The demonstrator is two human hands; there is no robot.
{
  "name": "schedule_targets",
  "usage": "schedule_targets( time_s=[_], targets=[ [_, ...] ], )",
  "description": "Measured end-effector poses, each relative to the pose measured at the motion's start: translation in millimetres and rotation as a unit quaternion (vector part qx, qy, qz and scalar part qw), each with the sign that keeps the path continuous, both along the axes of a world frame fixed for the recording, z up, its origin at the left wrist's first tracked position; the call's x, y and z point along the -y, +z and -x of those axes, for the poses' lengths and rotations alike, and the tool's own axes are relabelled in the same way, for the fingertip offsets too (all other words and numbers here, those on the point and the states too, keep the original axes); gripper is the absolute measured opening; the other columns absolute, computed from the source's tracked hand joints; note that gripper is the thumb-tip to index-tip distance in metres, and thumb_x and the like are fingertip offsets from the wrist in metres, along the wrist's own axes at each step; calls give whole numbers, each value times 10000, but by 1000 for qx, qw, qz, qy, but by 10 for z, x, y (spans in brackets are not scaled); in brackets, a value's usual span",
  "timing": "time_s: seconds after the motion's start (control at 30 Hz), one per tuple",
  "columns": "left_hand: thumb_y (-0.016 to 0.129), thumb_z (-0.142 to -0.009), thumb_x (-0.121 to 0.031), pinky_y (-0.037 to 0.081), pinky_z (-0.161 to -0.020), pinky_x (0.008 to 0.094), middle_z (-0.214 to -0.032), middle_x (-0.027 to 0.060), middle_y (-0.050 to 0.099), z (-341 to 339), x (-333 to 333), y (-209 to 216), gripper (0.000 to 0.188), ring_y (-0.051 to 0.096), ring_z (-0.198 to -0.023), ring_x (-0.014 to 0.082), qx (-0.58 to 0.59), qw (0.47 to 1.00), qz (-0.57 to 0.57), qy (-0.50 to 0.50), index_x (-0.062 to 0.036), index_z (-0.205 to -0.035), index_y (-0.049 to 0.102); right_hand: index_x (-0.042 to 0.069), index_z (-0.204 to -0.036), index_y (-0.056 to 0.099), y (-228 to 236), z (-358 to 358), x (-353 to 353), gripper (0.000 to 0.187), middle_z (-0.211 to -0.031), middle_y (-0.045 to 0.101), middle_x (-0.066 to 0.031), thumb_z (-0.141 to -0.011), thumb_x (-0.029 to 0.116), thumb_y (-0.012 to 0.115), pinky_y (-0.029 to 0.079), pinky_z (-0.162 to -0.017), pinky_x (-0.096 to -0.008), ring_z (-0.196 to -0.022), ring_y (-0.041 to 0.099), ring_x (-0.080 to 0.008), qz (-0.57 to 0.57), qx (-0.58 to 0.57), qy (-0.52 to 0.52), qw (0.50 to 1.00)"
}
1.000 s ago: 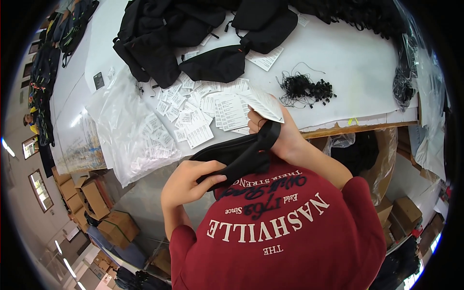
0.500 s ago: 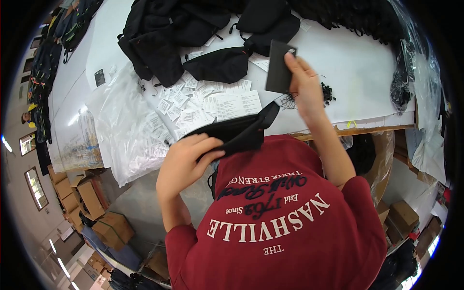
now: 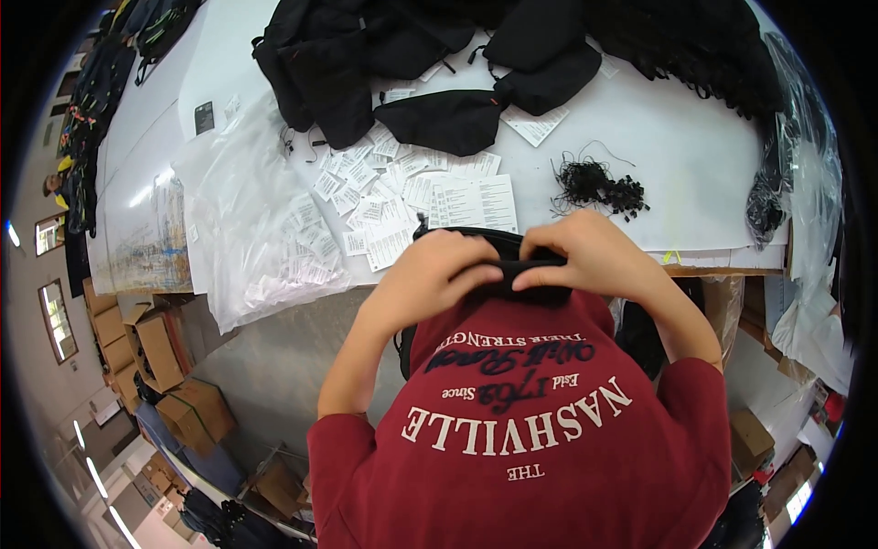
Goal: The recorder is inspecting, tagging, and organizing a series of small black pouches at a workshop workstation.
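Close to my body, at the table's front edge, I hold a black fabric zip pouch (image 3: pixel 498 242) with both hands. My left hand (image 3: pixel 437 273) pinches its left part, thumb and fingers closed on the cloth. My right hand (image 3: pixel 587 254) grips the right part, fingertips over the upper rim and thumb below. The two thumbs nearly meet at the middle. Much of the pouch is hidden behind my fingers, and its inside cannot be seen. Just beyond lie white printed labels (image 3: pixel 471 203), and farther on a similar black pouch (image 3: pixel 439 123).
A tangle of black cords with small tips (image 3: pixel 594 186) lies right of the labels. Black bags (image 3: pixel 329 78) are heaped at the far side. A clear plastic bag of labels (image 3: pixel 261 229) hangs over the front edge at left. Cardboard boxes (image 3: pixel 195 414) stand below left.
My right hand came down from above the table to the pouch. The dark flat card it held is out of sight. The left hand moved right with the pouch, uncovering the cord tangle.
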State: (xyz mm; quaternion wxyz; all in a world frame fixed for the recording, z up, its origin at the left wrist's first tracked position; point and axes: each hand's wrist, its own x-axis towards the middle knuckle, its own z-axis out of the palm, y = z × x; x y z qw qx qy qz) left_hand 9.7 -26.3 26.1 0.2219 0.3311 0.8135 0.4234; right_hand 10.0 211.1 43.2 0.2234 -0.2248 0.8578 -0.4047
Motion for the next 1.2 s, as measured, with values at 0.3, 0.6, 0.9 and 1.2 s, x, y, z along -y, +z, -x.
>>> schedule_targets(
  time_s=[0.3,0.6,0.9,1.2],
  targets=[
    [740,-778,-232,475,-747,333,-1058,93,563,622,930,-1196,373,565,-929,249,-302,832,175,431,-34,-1055,588,36,-727,644,-70,4,-62,277,-557,530,-103,-723,288,759,377,-485,-322,-486,508,-253,-3,-11,70,998],
    [770,-745,-192,477,-691,281,-842,63,625,681,658,-591,401,595,-747,161,-115,865,35,487,-21,-1078,626,73,-718,630,-68,65,-59,202,-600,558,-68,-740,247,731,433,-576,-361,-614,566,-260,-43,-176,49,982],
    [773,-718,-167,424,-883,318,-1059,58,653,381,124,170,353,558,-1004,219,-99,971,-72,205,-50,-1032,664,110,-714,611,-58,200,138,168,-592,530,-20,-752,239,712,433,-577,-336,-596,553,-213,-75,-328,84,938],
    [708,-826,-299,372,-1000,329,-1197,94,583,246,505,-435,603,535,-1075,226,-150,857,-67,489,-36,-1314,471,97,-776,685,-67,195,128,177,-545,473,-10,-675,201,787,370,-481,-319,-506,488,-187,36,-399,-44,915]
  ],
)
